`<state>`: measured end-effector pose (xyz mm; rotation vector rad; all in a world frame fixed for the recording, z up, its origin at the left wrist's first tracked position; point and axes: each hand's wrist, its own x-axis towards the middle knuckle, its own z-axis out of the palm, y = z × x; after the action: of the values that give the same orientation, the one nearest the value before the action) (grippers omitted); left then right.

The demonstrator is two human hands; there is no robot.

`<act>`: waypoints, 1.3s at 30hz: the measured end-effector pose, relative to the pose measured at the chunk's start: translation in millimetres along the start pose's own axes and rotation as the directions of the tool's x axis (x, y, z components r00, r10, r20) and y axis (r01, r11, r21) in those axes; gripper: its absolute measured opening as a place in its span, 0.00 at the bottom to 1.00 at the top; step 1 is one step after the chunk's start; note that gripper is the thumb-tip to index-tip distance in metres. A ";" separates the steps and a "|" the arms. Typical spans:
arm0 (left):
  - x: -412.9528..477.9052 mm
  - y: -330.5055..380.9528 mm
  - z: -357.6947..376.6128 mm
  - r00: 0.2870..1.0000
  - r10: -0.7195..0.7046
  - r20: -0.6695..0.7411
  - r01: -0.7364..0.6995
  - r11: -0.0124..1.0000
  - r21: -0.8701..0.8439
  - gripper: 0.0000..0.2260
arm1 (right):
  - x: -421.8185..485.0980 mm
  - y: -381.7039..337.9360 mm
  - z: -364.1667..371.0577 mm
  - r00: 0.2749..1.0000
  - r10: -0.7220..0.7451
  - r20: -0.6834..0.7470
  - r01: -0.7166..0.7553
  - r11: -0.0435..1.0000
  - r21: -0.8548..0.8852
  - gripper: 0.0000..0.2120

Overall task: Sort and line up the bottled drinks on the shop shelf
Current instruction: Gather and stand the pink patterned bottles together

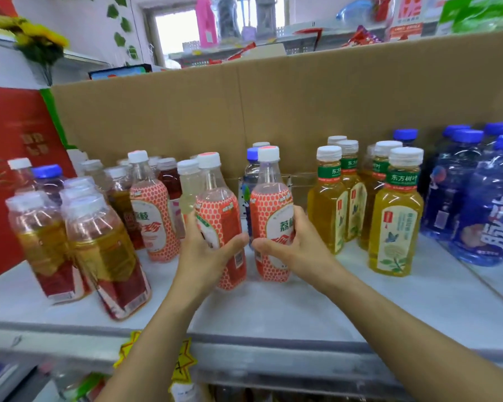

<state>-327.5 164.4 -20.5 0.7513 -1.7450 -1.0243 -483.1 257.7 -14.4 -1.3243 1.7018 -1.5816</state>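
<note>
Two matching bottles in red-and-white honeycomb sleeves sit close together at the middle of the shelf (273, 314), in front of the cardboard backing (273, 111). The left hand (204, 253) is curled round the lower half of the left bottle (221, 210), with its thumb lying across the front of the sleeve. The right hand (299, 245) grips the right bottle (270, 210) in the same way, thumb over the label and fingers round the far side. The two thumbs nearly meet between the bottles. The left bottle leans a little to the left. We cannot tell whether either base is clear of the shelf.

We judge both bottles to be sealed and full of a pale drink, so each is a moderate load for one hand, with its weight carried low. The walls are probably thin plastic that gives under a hard squeeze, and the glossy sleeve may slip against the palm. We therefore favour the grasp shown, a firm but not crushing wrap on the wide labelled body below the shoulder. The narrow neck and white cap would give less control.

The neighbours stand close. A third honeycomb bottle (154, 216) is just to the left, and the yellow tea bottles (395, 227) are near on the right. The amber bottles (105, 256) stand at the left front and the blue bottles (482, 216) at the far right. In our judgement, sliding a bottle upright is less likely to topple these than swinging it.
</note>
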 end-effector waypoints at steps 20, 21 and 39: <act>-57.2 53.4 15.4 0.980 0.164 0.109 -0.148 0.979 -0.140 0.37 | -101.1 -35.6 -25.0 0.934 -0.177 -0.310 0.112 0.970 -0.217 0.30; -64.1 56.7 19.5 0.982 0.151 0.110 -0.135 0.981 -0.138 0.38 | -108.3 -35.8 -30.5 0.929 -0.180 -0.322 0.108 0.968 -0.228 0.31; -214.1 133.0 206.8 0.969 0.037 0.246 0.013 0.980 -0.199 0.36 | -272.4 -2.5 -227.9 0.852 -0.084 -0.517 -0.062 0.964 -0.258 0.32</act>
<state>-447.1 467.4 -34.0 0.5010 -1.8203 -1.3085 -557.1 604.6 -32.4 -1.0693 2.3072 -1.8970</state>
